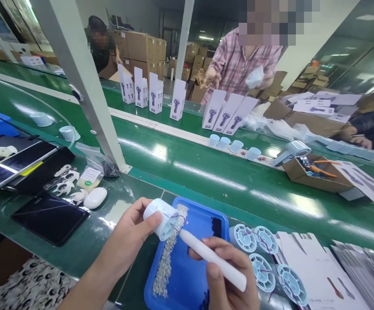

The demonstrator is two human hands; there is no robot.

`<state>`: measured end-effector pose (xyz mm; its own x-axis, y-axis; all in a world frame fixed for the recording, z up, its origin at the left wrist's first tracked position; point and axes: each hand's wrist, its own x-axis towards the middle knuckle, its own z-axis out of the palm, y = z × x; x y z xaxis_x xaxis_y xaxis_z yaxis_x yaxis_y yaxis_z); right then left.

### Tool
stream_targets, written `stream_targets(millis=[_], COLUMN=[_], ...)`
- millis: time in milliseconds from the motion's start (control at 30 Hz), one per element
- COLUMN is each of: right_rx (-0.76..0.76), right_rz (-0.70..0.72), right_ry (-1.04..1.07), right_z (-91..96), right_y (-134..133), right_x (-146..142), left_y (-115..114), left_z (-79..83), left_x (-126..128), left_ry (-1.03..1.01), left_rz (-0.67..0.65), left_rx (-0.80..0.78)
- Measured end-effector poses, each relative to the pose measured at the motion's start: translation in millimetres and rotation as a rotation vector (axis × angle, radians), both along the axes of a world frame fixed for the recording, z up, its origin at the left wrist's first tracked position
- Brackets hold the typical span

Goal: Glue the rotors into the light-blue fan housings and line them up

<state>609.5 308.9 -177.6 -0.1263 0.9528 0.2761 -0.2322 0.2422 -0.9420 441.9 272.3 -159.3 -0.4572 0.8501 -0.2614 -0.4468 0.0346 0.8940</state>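
Note:
My left hand (143,226) is closed round a light blue round plastic fan housing (161,217), its open end tilted to the right. A thin dark red wire shows inside the housing. My right hand (227,267) grips a white pen-shaped screwdriver (214,260). The metal tip of this tool points into the housing's open end; exactly what it touches is hidden. Below both hands lies a blue tray (190,258) with many small pale parts (166,262) along its left side and small black parts (217,227) at the right.
Several light blue fan housings (261,275) with wires stand right of the tray, beside flat printed cartons (313,267). A tablet (51,217) and a white mouse (95,198) lie left. Beyond the green conveyor (187,155), a person in a plaid shirt (229,56) stands behind upright boxes (177,101).

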Motion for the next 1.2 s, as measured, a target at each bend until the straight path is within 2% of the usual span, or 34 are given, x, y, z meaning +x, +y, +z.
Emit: stream_targets(millis=[100,233,367,567,700,767,867,1000,1133,1200], right_rx=[0.053,0.076,0.123,0.174,0.401,0.452,0.413,0.311,0.102,0.033], right_rz=[-0.079,0.061,0.094,0.139,0.206,0.220,0.167,0.201,0.019,0.003], right_ry=[-0.094,-0.405,-0.519,-0.592,-0.705,-0.738,-0.734,-0.675,-0.315,-0.151], right_z=[-18.9,-53.6,-65.8,-60.2,-49.4,-42.7,-37.2,-35.4,-19.2,-7.4], right_y=[17,47,56,53,56,58,59,46,17,5], right_x=[8,14,13,9,8,11,19,24,14,7], left_y=[-1,-4,-10,-15,-15,-15,-15,-13,-8,-6], left_z=[-2.1,-5.6,-8.9,-12.9,-12.7,-11.9,-10.6,-11.2,-12.9,-12.7], left_x=[-10,-24,-30,-32,-32,-31,-31,-28,-16,-9], left_ry=[0.016,0.025,0.001,0.015,0.020,0.021,0.008,-0.034,-0.084,-0.103], left_rz=[0.083,0.183,0.217,0.215,0.200,0.182,0.166,0.140,0.077,0.040], left_rx=[-0.007,-0.036,-0.072,-0.087,-0.083,-0.075,-0.078,-0.070,-0.027,0.011])
